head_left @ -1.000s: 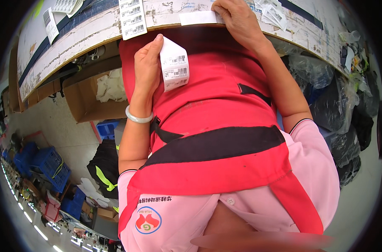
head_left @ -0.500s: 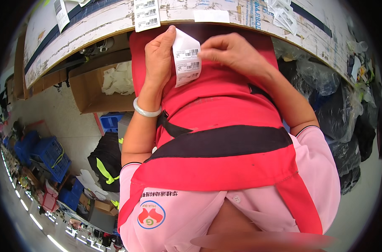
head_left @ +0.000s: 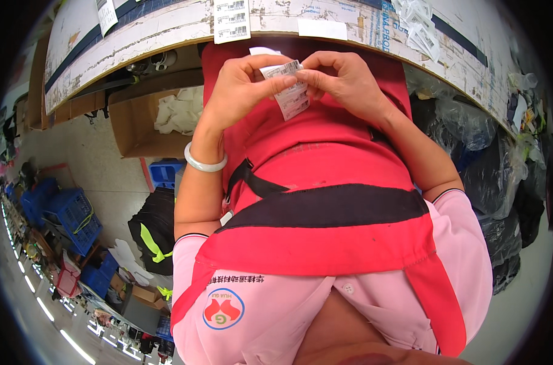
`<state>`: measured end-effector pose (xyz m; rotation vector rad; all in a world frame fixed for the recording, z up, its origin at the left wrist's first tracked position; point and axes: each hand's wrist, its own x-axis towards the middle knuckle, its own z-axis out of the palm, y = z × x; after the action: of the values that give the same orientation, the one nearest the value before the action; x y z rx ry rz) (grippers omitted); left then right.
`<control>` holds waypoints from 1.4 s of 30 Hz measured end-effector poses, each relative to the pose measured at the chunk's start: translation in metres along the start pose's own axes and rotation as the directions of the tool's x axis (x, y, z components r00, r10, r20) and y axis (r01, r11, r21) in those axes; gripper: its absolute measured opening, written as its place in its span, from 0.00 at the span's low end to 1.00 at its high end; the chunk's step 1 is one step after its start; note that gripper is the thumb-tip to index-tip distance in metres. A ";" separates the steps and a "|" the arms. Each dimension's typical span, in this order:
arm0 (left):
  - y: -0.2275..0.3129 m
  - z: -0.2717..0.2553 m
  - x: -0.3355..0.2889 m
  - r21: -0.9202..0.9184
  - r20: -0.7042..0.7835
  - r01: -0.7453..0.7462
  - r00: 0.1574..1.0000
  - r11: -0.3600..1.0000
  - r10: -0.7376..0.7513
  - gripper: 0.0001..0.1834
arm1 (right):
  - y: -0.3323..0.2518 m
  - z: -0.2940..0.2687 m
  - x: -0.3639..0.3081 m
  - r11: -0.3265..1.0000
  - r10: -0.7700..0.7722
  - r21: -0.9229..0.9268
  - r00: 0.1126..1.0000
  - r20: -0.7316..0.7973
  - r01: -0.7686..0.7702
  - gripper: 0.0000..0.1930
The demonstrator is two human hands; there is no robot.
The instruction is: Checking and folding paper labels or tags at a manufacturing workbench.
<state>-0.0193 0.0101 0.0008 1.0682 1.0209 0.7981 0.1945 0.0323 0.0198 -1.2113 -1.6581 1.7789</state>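
Note:
Above my lap, both hands hold a short white strip of barcode labels point(head_left: 296, 104). My left hand point(head_left: 245, 87) is closed on it, with the thumb pressed across its front and a white end of the strip showing above the fingers. My right hand point(head_left: 347, 84) pinches the upper right edge near one label, thumb against forefinger. That upper part is bent, and the lower labels hang down between the hands. Whether a label has come loose from its backing I cannot tell. Behind the hands lies a red apron point(head_left: 276, 137).
The worn white table point(head_left: 167, 27) runs across the top, its edge just beyond my hands. On it lie another label strip point(head_left: 232, 21), a blank white slip point(head_left: 322, 28) and a label pile point(head_left: 419, 27). A cardboard box point(head_left: 130, 125) stands below left; plastic bags point(head_left: 471, 128) lie right.
My right hand, which was blurred beside the strip, now pinches its edge. My left hand has turned inward, its thumb over the labels, and the strip is bent and tilted.

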 end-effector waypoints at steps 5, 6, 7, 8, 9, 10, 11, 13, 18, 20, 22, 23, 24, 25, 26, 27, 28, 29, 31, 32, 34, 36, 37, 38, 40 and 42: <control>0.001 0.008 0.000 -0.057 0.021 0.034 0.999 0.998 -0.032 0.13 | 0.004 0.000 0.001 0.993 -0.059 0.097 0.993 -0.106 0.069 0.07; 0.000 0.009 0.002 -0.038 0.034 0.042 0.999 0.998 -0.041 0.13 | 0.008 -0.001 0.002 0.989 -0.146 -0.015 0.981 -0.128 0.145 0.07; 0.000 0.010 0.004 -0.039 0.037 0.039 0.999 0.998 -0.038 0.13 | 0.011 -0.003 0.004 0.969 -0.231 -0.125 0.963 -0.139 0.214 0.07; 0.000 0.010 0.006 0.018 0.046 0.060 0.997 0.998 -0.061 0.13 | 0.006 -0.007 0.003 0.964 -0.211 -0.186 0.971 -0.110 0.188 0.06; 0.000 0.011 0.007 0.076 0.055 0.080 0.995 0.994 -0.084 0.13 | 0.006 -0.010 0.004 0.964 -0.211 -0.190 0.971 -0.112 0.187 0.06; 0.003 0.012 0.007 0.093 0.061 0.087 0.994 0.992 -0.093 0.12 | 0.008 -0.013 0.004 0.964 -0.229 -0.162 0.967 -0.116 0.209 0.05; -0.002 0.010 0.008 0.093 0.062 0.087 0.994 0.992 -0.093 0.12 | 0.009 -0.016 0.005 0.964 -0.246 -0.133 0.962 -0.121 0.230 0.05; -0.019 0.005 0.011 -0.067 0.065 0.021 0.998 0.998 -0.017 0.14 | 0.000 -0.031 0.007 0.998 -0.056 -0.019 0.973 -0.223 0.054 0.07; -0.023 0.004 0.017 -0.017 -0.021 -0.049 0.999 0.999 0.048 0.21 | 0.006 -0.076 0.027 0.995 0.083 -0.035 0.948 -0.309 -0.098 0.10; -0.023 0.005 0.019 0.009 -0.028 -0.044 0.999 0.999 0.044 0.21 | 0.006 -0.076 0.030 0.993 0.084 -0.053 0.956 -0.282 -0.103 0.11; -0.024 0.006 0.020 0.036 -0.033 -0.040 0.999 0.999 0.041 0.21 | 0.006 -0.075 0.034 0.992 0.086 -0.072 0.963 -0.257 -0.107 0.12; -0.024 0.007 0.021 0.029 -0.036 -0.039 0.999 0.999 0.040 0.21 | 0.006 -0.074 0.036 0.991 0.089 -0.072 0.963 -0.254 -0.111 0.12; -0.025 0.007 0.022 0.022 -0.038 -0.037 0.999 0.999 0.038 0.21 | 0.007 -0.074 0.038 0.991 0.093 -0.073 0.963 -0.252 -0.115 0.12; -0.025 0.007 0.022 0.022 -0.039 -0.035 0.999 0.999 0.036 0.21 | 0.008 -0.073 0.040 0.991 0.094 -0.072 0.963 -0.251 -0.116 0.12; -0.025 0.007 0.022 0.018 -0.041 -0.036 0.998 0.999 0.036 0.20 | 0.009 -0.073 0.041 0.990 0.092 -0.078 0.964 -0.249 -0.114 0.12; -0.025 0.008 0.021 0.014 -0.044 -0.036 0.998 0.999 0.037 0.20 | 0.010 -0.073 0.043 0.990 0.089 -0.084 0.965 -0.248 -0.113 0.12; -0.026 0.008 0.021 0.014 -0.044 -0.035 0.998 0.999 0.036 0.20 | 0.012 -0.073 0.044 0.990 0.091 -0.083 0.965 -0.248 -0.114 0.12; -0.026 0.008 0.021 0.000 -0.043 -0.030 0.999 1.000 0.029 0.20 | 0.015 -0.074 0.045 0.990 0.090 -0.082 0.965 -0.246 -0.113 0.12; -0.026 0.008 0.021 -0.014 -0.043 -0.023 0.999 1.000 0.022 0.20 | 0.017 -0.074 0.045 0.990 0.090 -0.081 0.966 -0.243 -0.112 0.12; -0.026 0.008 0.021 -0.007 -0.048 -0.023 0.999 1.000 0.022 0.20 | 0.017 -0.074 0.046 0.989 0.094 -0.092 0.964 -0.248 -0.120 0.12; -0.026 0.008 0.021 0.000 -0.052 -0.022 0.998 1.000 0.022 0.20 | 0.016 -0.073 0.046 0.986 0.099 -0.103 0.962 -0.253 -0.129 0.12; -0.028 0.008 0.021 -0.021 -0.037 -0.019 0.999 1.000 0.018 0.20 | 0.016 -0.073 0.047 0.986 0.094 -0.114 0.965 -0.247 -0.125 0.12; -0.028 0.008 0.021 -0.022 -0.035 -0.018 0.999 1.000 0.017 0.20 | 0.017 -0.074 0.047 0.986 0.095 -0.114 0.964 -0.248 -0.126 0.12; -0.028 0.010 0.021 -0.024 -0.038 -0.020 0.999 1.000 0.019 0.20 | 0.018 -0.074 0.047 0.986 0.089 -0.112 0.965 -0.245 -0.120 0.12; -0.028 0.011 0.021 -0.026 -0.039 -0.021 0.999 0.999 0.020 0.20 | 0.020 -0.075 0.047 0.987 0.084 -0.110 0.966 -0.245 -0.114 0.12; -0.029 0.011 0.022 -0.016 -0.031 -0.028 0.999 0.999 0.027 0.20 | 0.021 -0.076 0.047 0.989 0.091 -0.091 0.967 -0.238 -0.116 0.12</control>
<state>-0.0003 0.0175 -0.0314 1.0604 1.0258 0.8461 0.2359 0.1093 -0.0076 -1.5159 -1.5932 1.5537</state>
